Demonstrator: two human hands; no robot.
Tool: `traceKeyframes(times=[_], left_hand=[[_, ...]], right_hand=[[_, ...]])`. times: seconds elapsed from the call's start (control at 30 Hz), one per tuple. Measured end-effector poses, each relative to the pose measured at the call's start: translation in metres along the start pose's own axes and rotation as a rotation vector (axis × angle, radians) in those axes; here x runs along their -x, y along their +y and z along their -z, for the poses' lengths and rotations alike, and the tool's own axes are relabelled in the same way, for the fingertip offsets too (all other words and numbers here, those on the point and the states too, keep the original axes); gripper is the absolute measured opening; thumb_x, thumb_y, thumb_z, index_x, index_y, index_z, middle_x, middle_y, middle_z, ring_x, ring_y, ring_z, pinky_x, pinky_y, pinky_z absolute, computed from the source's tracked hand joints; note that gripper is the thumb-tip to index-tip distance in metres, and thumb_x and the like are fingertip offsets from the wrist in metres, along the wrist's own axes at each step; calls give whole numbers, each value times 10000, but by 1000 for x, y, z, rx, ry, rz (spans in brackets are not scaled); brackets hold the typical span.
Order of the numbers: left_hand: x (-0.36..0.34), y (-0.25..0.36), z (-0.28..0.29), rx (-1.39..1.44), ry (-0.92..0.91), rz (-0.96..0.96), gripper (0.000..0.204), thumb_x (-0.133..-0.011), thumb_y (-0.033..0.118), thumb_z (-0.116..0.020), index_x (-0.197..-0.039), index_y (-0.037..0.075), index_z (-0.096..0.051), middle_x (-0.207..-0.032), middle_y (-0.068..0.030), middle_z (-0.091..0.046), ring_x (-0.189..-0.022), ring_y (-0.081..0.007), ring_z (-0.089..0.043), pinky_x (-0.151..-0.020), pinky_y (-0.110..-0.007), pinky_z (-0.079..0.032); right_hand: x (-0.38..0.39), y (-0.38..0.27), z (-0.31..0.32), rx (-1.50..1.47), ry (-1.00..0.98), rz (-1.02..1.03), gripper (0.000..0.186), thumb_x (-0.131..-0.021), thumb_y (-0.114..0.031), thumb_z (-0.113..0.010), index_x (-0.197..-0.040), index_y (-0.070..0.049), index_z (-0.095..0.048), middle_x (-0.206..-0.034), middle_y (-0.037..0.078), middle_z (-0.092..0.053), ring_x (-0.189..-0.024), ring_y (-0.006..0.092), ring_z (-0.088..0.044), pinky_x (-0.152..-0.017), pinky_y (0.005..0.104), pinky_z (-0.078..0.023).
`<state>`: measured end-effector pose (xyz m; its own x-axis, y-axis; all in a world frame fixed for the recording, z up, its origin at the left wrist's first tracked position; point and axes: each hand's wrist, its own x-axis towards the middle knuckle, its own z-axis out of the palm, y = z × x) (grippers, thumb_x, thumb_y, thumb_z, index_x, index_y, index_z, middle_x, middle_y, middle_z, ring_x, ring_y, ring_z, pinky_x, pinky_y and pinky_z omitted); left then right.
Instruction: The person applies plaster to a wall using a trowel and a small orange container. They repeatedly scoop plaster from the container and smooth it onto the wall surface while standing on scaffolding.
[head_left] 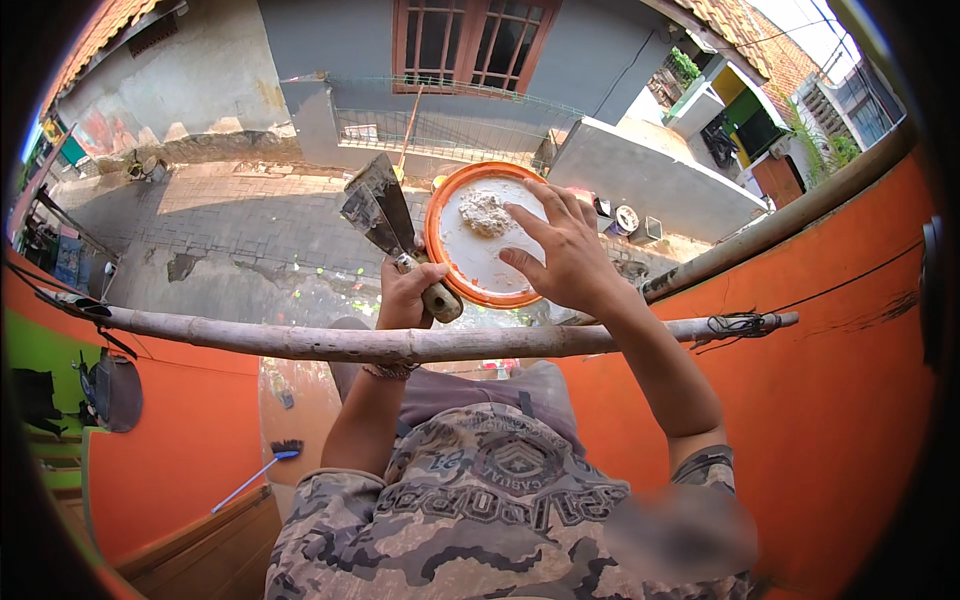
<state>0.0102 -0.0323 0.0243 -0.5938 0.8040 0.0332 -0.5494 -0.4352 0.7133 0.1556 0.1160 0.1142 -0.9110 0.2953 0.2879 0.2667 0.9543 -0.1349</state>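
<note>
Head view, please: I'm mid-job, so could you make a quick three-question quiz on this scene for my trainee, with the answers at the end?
1. Which of the person's two hands holds a scraper?
2. True or false: the white lump sits inside the bowl with the orange rim.
3. The handle of the broom is: A) red, B) blue, C) yellow.

Key: 1. The left hand. 2. True. 3. B.

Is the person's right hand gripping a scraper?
No, the right hand is open over the tub, while the left hand grips a scraper.
</note>
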Motion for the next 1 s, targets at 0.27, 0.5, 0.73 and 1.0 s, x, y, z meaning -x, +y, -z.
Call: traceKeyframes(times=[0.27,0.5,0.73,1.0], left_hand=[[0,1,6,-98,32,-36,285,-750,-6,-603,-1014,31,-501,-914,-96,-612,-762,-154,-644,-676,-281,-567],[0,1,2,-67,16,-49,317,-739,-14,-603,-1038,15,-503,-917,-120,-609,-778,-169,-643,-693,-288,-559],[-2,4,-2,-110,35,-19,309,-724,-10,-621,-1015,5,-516,-925,-112,-609,-768,-165,-635,-694,-284,-546],[-6,-2,6,-88,-1,-39,315,-726,-26,-643,-1017,5,-527,-910,-93,-610,-776,-134,-622,-689,-274,-536]], right_hand=[[-25,8,-5,-23,-20,5,554,-793,-400,-687,-1232,-82,-572,-1201,137,-493,-1178,286,-406,-993,451,-273],[-35,10,-5,-113,-53,-11,597,-769,-426,-723,-1225,-69,-579,-1057,120,-505,-1068,272,-446,-960,405,-319],[-40,9,-22,-170,-51,3,553,-745,-399,-730,-1151,-46,-604,-1041,130,-515,-1067,282,-448,-951,412,-310],[-45,14,-34,-125,20,73,463,-723,-317,-770,-1087,-63,-639,-952,77,-527,-993,240,-487,-899,389,-344]])
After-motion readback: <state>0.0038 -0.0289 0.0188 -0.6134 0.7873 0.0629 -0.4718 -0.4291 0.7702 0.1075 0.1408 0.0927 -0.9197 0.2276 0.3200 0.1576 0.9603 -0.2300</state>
